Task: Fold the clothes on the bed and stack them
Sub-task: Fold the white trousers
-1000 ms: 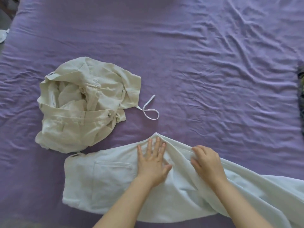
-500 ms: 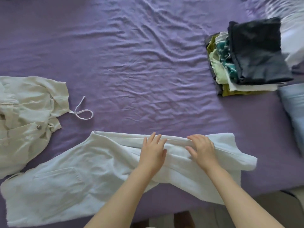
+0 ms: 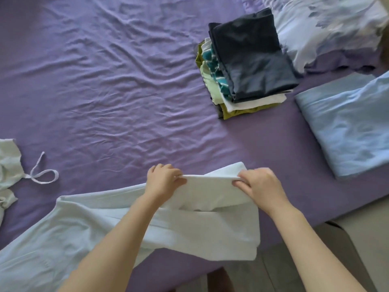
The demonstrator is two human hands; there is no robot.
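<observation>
White trousers [image 3: 69, 232] lie across the near edge of the purple bed [image 3: 117, 85]. My left hand [image 3: 163, 179] and my right hand [image 3: 261, 186] each pinch the hem end of a trouser leg and hold it lifted, doubled back over the fabric below. A stack of folded clothes [image 3: 246, 66], topped by a dark navy piece, sits at the back right. A crumpled cream garment [image 3: 8, 163] with a white drawstring loop [image 3: 42, 173] shows at the left edge.
A folded light blue sheet [image 3: 349, 123] lies at the right, a patterned pillow [image 3: 328, 24] behind it. The bed's near edge runs under the trousers, with floor [image 3: 357, 245] at the lower right.
The view has swung right. Both hands went from pressing flat on the trousers to pinching the leg end and lifting it back toward the left.
</observation>
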